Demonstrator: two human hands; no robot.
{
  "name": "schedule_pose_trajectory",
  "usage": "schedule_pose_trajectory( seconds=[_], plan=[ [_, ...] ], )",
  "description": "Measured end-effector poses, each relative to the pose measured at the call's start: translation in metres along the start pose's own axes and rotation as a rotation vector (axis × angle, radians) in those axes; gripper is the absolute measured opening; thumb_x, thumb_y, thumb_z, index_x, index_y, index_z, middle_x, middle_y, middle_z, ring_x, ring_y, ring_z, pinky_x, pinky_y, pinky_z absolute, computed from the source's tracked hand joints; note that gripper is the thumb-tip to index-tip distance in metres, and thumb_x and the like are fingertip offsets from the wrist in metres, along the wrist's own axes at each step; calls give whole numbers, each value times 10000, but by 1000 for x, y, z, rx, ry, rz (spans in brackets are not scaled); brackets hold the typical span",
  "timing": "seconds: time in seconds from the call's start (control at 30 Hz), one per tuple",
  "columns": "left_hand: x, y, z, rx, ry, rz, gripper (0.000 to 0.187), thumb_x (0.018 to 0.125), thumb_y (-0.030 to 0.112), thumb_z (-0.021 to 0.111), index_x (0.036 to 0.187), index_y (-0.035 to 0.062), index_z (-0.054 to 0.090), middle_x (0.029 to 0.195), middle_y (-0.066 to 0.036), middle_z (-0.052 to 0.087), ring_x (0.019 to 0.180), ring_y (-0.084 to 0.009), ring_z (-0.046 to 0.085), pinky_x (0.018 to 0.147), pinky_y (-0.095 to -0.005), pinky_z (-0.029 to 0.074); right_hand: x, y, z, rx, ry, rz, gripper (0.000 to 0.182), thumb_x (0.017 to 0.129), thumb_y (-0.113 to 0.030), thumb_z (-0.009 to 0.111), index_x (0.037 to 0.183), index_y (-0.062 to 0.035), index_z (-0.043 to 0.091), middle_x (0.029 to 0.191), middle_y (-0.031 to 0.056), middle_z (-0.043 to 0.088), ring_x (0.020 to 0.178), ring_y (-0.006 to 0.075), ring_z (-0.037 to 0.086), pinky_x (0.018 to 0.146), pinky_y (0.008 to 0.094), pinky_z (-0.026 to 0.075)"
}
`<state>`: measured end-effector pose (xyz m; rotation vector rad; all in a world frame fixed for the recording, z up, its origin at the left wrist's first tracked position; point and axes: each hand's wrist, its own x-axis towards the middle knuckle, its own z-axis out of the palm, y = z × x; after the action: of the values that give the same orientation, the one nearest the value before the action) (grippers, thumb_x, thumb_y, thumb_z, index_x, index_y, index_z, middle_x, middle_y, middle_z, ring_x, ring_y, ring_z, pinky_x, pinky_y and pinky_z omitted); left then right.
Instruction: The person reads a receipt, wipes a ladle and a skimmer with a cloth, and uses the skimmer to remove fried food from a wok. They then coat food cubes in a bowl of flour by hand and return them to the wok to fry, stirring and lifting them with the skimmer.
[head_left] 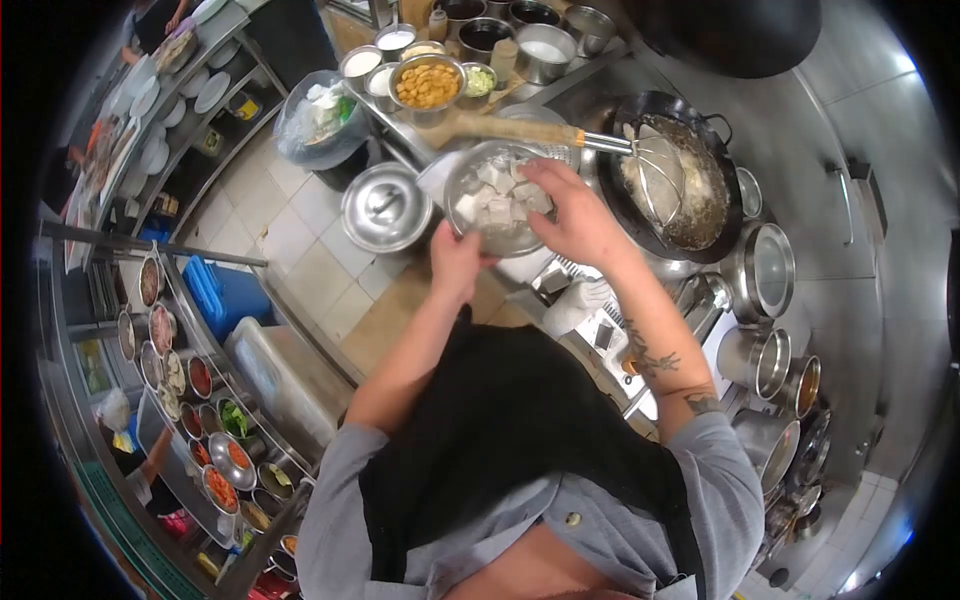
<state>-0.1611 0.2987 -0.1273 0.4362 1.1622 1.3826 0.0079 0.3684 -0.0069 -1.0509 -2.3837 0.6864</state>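
Note:
My left hand [459, 262] grips the near left rim of a round metal bowl [462, 180], thumb on the edge. Inside are several pale cubes [500, 205] that look like tofu, dusted with white powder. From the right my right hand [570, 210] reaches over the rim, fingers and thumb apart above the cubes. Whether its fingertips touch a cube is hard to make out. Just beyond the bowl is a wooden-handled wire strainer [660, 180], its head resting over a black wok [728, 185] with foamy pale liquid.
A lidded metal pot [387, 208] stands left of the bowl, below a bagged bin [318, 120]. Behind are a bowl of orange-brown pieces [428, 85] and several containers. Stacked pots [755, 360] line the right; ingredient shelves [215, 440] and a blue crate [225, 295] are left.

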Motion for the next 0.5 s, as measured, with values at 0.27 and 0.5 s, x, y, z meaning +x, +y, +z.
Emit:
schedule_pose_trajectory(
  seconds=[0.27, 0.5],
  plan=[
    [20, 3, -1, 109, -44, -46, 302, 896, -12, 522, 1197, 7, 528, 1118, -127, 633, 938, -227, 675, 660, -343, 619, -3, 19, 9, -142, -103, 91, 747, 731, -76, 692, 1424, -59, 413, 1443, 261, 387, 1309, 426, 428, 1075, 415, 409],
    [22, 6, 32, 52, -142, -63, 311, 885, -12, 503, 1190, 43, 534, 1074, -89, 645, 862, -184, 680, 603, -314, 610, 7, 41, 24, -260, -218, 211, 756, 718, -53, 676, 1421, -222, 453, 1385, 225, 442, 1028, 430, 618, 912, 436, 515]
  ],
)
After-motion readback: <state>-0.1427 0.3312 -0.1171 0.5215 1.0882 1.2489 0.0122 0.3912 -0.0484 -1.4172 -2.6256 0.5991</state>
